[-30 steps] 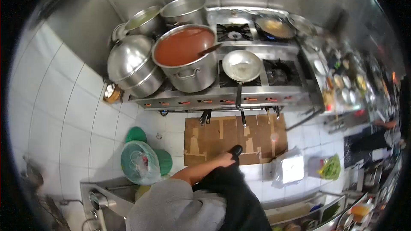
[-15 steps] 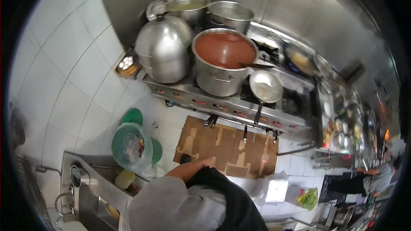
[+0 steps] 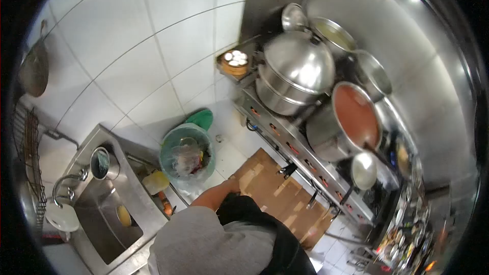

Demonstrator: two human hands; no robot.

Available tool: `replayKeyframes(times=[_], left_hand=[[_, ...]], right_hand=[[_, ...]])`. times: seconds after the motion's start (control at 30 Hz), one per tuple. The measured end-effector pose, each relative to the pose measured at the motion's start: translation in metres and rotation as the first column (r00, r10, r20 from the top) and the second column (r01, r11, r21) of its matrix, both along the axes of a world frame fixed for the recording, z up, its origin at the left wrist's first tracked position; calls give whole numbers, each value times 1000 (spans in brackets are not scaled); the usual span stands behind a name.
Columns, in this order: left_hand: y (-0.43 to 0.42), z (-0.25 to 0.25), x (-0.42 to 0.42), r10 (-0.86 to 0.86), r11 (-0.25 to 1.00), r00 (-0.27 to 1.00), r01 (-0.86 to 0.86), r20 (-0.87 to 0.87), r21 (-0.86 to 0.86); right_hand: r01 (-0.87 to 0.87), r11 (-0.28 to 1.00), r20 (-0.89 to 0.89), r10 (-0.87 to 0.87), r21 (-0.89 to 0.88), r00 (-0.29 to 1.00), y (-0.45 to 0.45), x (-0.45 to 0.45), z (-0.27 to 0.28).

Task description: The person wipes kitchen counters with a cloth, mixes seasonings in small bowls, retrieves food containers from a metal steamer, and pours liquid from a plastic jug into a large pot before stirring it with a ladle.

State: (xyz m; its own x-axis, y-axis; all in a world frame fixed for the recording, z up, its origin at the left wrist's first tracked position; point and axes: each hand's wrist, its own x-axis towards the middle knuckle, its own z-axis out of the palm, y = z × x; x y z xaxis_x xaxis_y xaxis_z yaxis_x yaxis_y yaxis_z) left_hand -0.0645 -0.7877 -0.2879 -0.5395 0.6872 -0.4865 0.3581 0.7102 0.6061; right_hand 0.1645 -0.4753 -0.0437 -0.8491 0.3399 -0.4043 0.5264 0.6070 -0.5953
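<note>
My left forearm reaches forward from a grey sleeve, and my left hand [image 3: 232, 187] is in front of my body, beside the black garment at my waist. Its fingers cannot be made out. Flattened brown cardboard [image 3: 270, 178] lies on the floor just beyond that hand. Ahead and to the left is a green bin [image 3: 164, 154] with a clear plastic liner and waste in it. My right hand is out of view.
Left, a steel sink [image 3: 99, 203] holds a metal pot [image 3: 104, 164]. On the right, a stove [image 3: 293, 147] carries a domed steamer [image 3: 300, 61], a large pot of red liquid [image 3: 356, 114] and a frying pan [image 3: 364, 170], its handle jutting out.
The view has swung left, bringing more of the sink and wall in and moving the co-worker out of sight. My left hand has drawn slightly back toward my body.
</note>
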Motion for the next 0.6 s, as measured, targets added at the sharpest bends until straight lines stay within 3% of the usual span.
replayKeyframes(times=[0.07,0.13,0.17,0.27,0.3,0.37,0.47,0.53,0.6], left_hand=[[-25,20,-7,283,959,957,-280,67,-48],[-42,22,-10,457,890,883,-451,111,-70],[-46,19,-11,501,865,856,-495,123,-79],[-40,-63,-10,500,866,854,-496,146,-69],[-39,-53,-1,504,864,850,-500,156,-66],[-33,-34,26,734,655,676,-730,62,196],[-38,-13,44,438,897,866,-440,242,-48],[-29,-111,79,452,885,856,-465,251,-4],[-49,-62,76,270,963,915,-248,300,-108]], right_hand=[[-64,998,64,66,-29,996,-3,-22,-6],[-108,993,146,114,-45,983,1,-37,-13],[-117,992,190,124,-48,974,4,-42,-15],[-96,995,321,102,-36,942,18,-47,-18],[-80,996,364,85,-29,928,25,-45,-19],[-41,999,431,41,-11,902,41,-38,-20],[26,1000,500,-25,4,866,60,-22,-23],[92,996,527,-81,5,846,64,0,-24],[132,991,560,-111,3,821,72,27,-37]])
